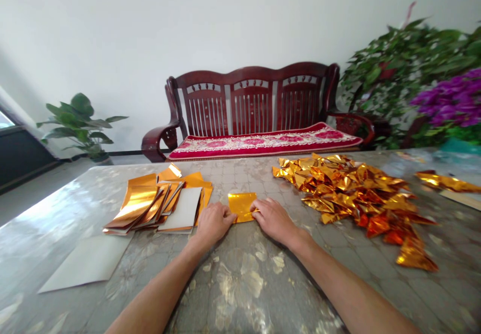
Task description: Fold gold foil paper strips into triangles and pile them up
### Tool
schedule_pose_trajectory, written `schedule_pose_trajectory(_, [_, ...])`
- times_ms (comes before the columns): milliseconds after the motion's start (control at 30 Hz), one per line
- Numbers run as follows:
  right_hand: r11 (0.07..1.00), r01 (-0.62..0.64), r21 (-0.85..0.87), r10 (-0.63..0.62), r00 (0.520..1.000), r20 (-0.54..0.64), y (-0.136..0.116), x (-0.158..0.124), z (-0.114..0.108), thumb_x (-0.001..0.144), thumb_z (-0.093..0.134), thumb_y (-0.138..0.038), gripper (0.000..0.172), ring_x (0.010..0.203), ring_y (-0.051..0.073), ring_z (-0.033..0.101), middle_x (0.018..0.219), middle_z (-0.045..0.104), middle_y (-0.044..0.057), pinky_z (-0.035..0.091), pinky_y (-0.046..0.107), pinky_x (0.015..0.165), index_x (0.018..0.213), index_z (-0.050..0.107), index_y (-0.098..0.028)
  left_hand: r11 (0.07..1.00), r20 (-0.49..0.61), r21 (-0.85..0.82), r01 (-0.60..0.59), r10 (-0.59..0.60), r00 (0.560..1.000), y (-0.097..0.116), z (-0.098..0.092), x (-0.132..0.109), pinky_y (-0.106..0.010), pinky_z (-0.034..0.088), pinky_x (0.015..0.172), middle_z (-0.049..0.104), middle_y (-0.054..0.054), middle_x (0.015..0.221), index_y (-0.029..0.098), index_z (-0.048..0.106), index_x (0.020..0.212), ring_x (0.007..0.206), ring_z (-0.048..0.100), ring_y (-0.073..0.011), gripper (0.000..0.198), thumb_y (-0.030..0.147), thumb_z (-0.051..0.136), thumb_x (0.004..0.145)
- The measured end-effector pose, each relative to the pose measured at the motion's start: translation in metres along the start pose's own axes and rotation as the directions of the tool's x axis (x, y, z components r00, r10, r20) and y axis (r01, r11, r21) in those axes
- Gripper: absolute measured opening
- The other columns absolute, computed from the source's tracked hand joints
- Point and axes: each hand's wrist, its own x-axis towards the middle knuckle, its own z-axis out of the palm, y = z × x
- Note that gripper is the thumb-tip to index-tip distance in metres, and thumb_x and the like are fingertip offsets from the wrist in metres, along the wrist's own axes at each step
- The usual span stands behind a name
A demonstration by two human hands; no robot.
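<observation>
Both hands rest on the marble-patterned table (240,284), working a single gold paper sheet (241,205) that lies flat near the middle of the tabletop, just ahead of the knuckles. The left hand (212,222) is curled, knuckles up, its fingertips nipping the sheet's lower left corner. The right hand (272,219) has its fingers bent and drawn together, pinching the sheet's right edge, with the thumb hidden beneath. The forearms run back toward the near table edge. Just left of the left hand sits a fanned stack of gold sheets (146,206), some turned white side up, and nearer the front lies a loose white sheet (86,261). Off to the right, well apart from the hands, a heap of folded gold pieces (356,191) spreads across the table, with a few more pieces (447,182) at the far right edge. Behind the table stands a dark wooden bench (255,103) with a red cushion (263,142), a leafy potted plant (80,123) on the floor to its left and a bush with purple flowers (451,98) on the right.
</observation>
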Motion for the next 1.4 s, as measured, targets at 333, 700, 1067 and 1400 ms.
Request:
schedule_pose_trajectory(333, [0.999,-0.001,-0.035,0.000,0.999,-0.033,-0.002,-0.004,0.000,0.093,0.054,-0.021,0.009,0.092,0.018,0.054,0.098,0.070,0.001,0.034,0.030,0.079,0.093,0.063,-0.021,0.998,-0.051,-0.045,-0.049,0.046,0.998,-0.003,0.001,-0.002,-0.027,0.035,0.071,0.062,-0.002,0.077,0.018,0.061,0.066,0.080,0.057,-0.0178,0.026,0.038,0.061,0.083])
schedule_pose_trajectory(700, [0.993,-0.031,-0.111,0.028,0.999,-0.030,-0.007,-0.007,0.002,0.093,0.055,-0.022,0.008,0.093,0.020,0.053,0.098,0.068,0.002,0.033,0.032,0.079,0.097,0.062,-0.022,0.996,-0.051,0.049,-0.072,0.074,0.996,0.003,-0.001,-0.009,-0.034,0.039,0.080,0.062,-0.006,0.088,0.019,0.062,0.071,0.090,0.056,-0.0247,0.024,0.040,0.063,0.083])
schedule_pose_trajectory(1067, [0.942,0.214,-0.258,-0.231,0.972,-0.034,-0.017,-0.014,-0.004,0.096,0.052,-0.023,0.016,0.100,0.023,0.051,0.099,0.066,0.006,0.037,0.035,0.082,0.100,0.067,-0.024,0.864,-0.014,0.032,-0.503,0.504,0.864,0.012,0.009,-0.022,-0.032,0.045,0.089,0.065,-0.005,0.098,0.024,0.068,0.102,0.098,0.056,-0.0198,0.020,0.020,0.050,0.094])
schedule_pose_trajectory(1400, [0.915,0.185,-0.358,-0.176,0.983,0.059,-0.030,-0.027,0.000,0.094,0.048,-0.010,0.028,0.103,0.024,0.061,0.111,0.069,0.010,0.043,0.040,0.098,0.115,0.065,-0.017,0.881,0.100,0.195,-0.432,0.420,0.902,0.027,0.006,-0.042,-0.035,0.049,0.093,0.064,-0.010,0.112,0.017,0.059,0.117,0.104,0.060,-0.0232,0.029,0.010,0.045,0.093])
